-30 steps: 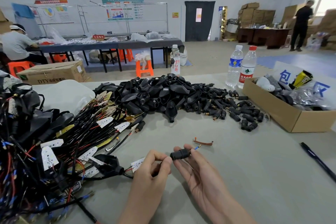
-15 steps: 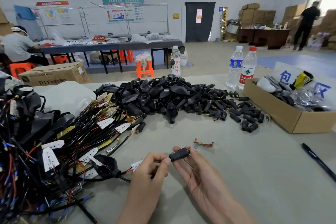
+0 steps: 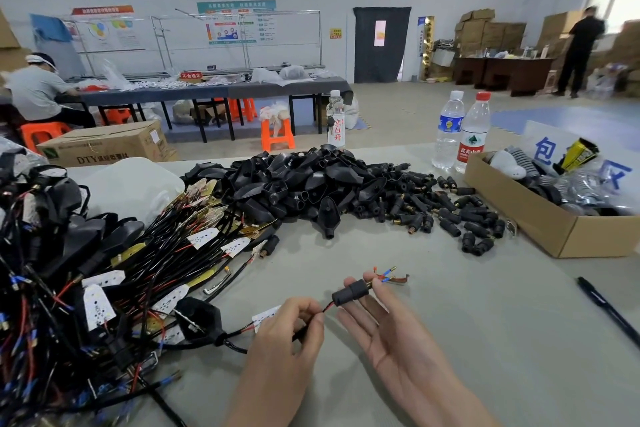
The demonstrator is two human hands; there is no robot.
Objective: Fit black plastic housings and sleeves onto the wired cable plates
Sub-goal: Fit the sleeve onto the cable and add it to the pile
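Standing next to this person's counter point(image 3: 450, 374) rn. Left hand point(image 3: 284, 336) has its fingers point(image 3: 306, 310) curled in, thumb + index pinching a thin black cable point(image 3: 302, 332) w/ a red wire coming out the end. That wire runs straight into a black sleeve point(image 3: 349, 291), which sits threaded on it, tilted up to the right and lying across the tips of the right hand point(image 3: 394, 340). Right hand is palm up, fingers point(image 3: 389, 300) pretty much straight and spread, so it's propping the sleeve rather than gripping it afaict. Little coloured terminals point(image 3: 384, 274) poke out the far end of the sleeve, just above the counter. A white plate point(image 3: 265, 317) shows just left of the left hand, partly behind it, and a black housing point(image 3: 201, 322) lies on the counter beside that. Big tangle of wired plates point(image 3: 121, 270) fills the left side, pile of black housings point(image 3: 294, 184) sits mid-counter at the back, and loose sleeves point(image 3: 450, 215) are spread to the right of it. Further right there's a cardboard box point(image 3: 540, 229) w/ misc stuff, 2 water bottles point(image 3: 448, 130) behind it, and a black pen point(image 3: 606, 308) near the right edge. In the bg a seated person point(image 3: 34, 94) is at another table point(image 3: 214, 90), and a standing person point(image 3: 581, 48) is by the stacked cartons point(image 3: 485, 31).
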